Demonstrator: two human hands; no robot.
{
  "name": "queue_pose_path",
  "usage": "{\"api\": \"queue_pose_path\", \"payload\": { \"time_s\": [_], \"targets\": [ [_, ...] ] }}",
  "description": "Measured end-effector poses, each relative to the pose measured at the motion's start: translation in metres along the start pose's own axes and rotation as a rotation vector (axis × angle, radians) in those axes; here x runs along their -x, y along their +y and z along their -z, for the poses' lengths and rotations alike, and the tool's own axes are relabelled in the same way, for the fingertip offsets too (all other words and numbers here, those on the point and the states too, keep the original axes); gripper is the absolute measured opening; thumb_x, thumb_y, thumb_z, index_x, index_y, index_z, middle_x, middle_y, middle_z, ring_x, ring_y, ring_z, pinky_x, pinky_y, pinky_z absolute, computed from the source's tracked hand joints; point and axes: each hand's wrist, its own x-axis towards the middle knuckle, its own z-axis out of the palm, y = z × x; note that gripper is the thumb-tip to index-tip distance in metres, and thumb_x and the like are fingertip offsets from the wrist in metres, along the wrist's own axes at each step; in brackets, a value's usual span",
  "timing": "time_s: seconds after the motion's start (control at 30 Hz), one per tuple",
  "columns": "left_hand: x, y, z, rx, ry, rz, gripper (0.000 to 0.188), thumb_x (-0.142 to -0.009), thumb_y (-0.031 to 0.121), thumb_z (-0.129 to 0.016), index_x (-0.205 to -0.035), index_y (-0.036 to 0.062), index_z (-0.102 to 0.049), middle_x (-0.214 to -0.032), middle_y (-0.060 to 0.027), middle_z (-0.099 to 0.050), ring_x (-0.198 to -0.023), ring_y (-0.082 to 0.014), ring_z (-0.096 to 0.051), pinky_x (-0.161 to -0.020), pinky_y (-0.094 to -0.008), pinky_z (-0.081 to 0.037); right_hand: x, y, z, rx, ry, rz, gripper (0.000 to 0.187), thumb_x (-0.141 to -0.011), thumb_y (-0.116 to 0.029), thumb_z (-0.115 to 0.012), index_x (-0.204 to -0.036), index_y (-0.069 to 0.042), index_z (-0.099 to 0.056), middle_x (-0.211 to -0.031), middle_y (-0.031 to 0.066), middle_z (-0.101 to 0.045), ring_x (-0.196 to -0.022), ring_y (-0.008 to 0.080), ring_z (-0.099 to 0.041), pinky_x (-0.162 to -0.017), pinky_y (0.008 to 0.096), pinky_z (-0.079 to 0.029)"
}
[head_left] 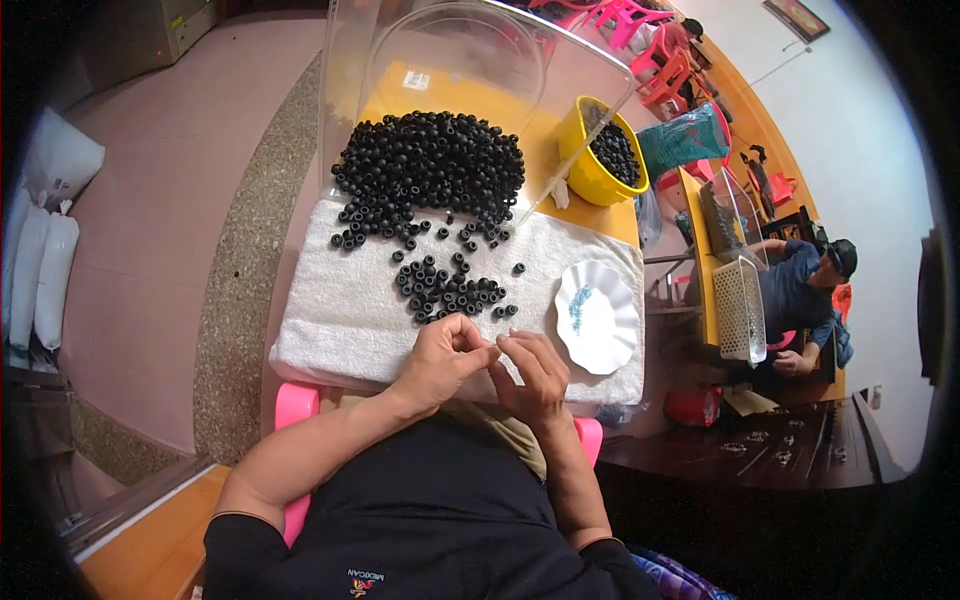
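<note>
My left hand [447, 362] and my right hand [533, 374] meet at the front of a white towel [320, 325], close to my body. Thumb and fingers are pinched together on each, and whatever lies between them is too small to make out. Just beyond the fingertips is a loose cluster of small black bead-like pieces [447, 288] with holes through them. Farther off, a large heap of the same black pieces [430, 160] spreads from a clear plastic box [345, 70] onto the towel. A white wavy-edged dish [607, 335] with tiny blue bits [580, 305] stands right of my right hand.
A yellow tub [597, 185] of black pieces stands on the orange tabletop [545, 140] at the back right. Pink chair parts [297, 405] flank me. Another person [800, 285] sits at a table on the right, beside a white perforated basket [742, 310]. White sacks [55, 275] stand far left.
</note>
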Motion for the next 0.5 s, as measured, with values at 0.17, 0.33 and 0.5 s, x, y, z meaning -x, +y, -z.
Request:
{"api": "queue_pose_path", "payload": {
  "time_s": [0.17,0.33,0.5],
  "targets": [
    [-0.0001,-0.0008,0.0005,0.007,-0.004,0.023,0.015,-0.087,0.0,-0.068,-0.085,0.0044,-0.054,-0.081,-0.0027,-0.062,-0.075,-0.0079,-0.06,-0.068,-0.0213,-0.05,0.0015,0.0006,0.0006,-0.016,-0.024,-0.025,0.035,-0.073,0.0,-0.075,-0.105,-0.001,-0.062,-0.089,0.0151,-0.065,-0.08,0.0309,-0.066,-0.068,0.0366,-0.054],
    [0.0006,-0.0009,-0.0009,0.031,-0.007,0.025,0.016,-0.086,0.0,-0.069,-0.085,0.005,-0.054,-0.081,-0.0023,-0.062,-0.073,-0.0074,-0.059,-0.068,-0.021,-0.05,0.0033,-0.0005,-0.0011,-0.087,-0.025,-0.059,0.041,-0.071,0.003,-0.075,-0.109,-0.002,-0.061,-0.091,0.0157,-0.065,-0.078,0.0304,-0.065,-0.066,0.0362,-0.053],
    [-0.0006,0.0016,-0.0012,0.036,-0.01,0.016,0.016,-0.086,0.0,-0.07,-0.085,0.005,-0.054,-0.081,-0.002,-0.062,-0.074,-0.0075,-0.06,-0.067,-0.0208,-0.05,0.0011,0.0025,0.0018,-0.138,-0.06,-0.106,0.041,-0.071,0.003,-0.076,-0.109,-0.004,-0.062,-0.092,0.0142,-0.064,-0.079,0.0285,-0.064,-0.067,0.0347,-0.052]
  ]
}}
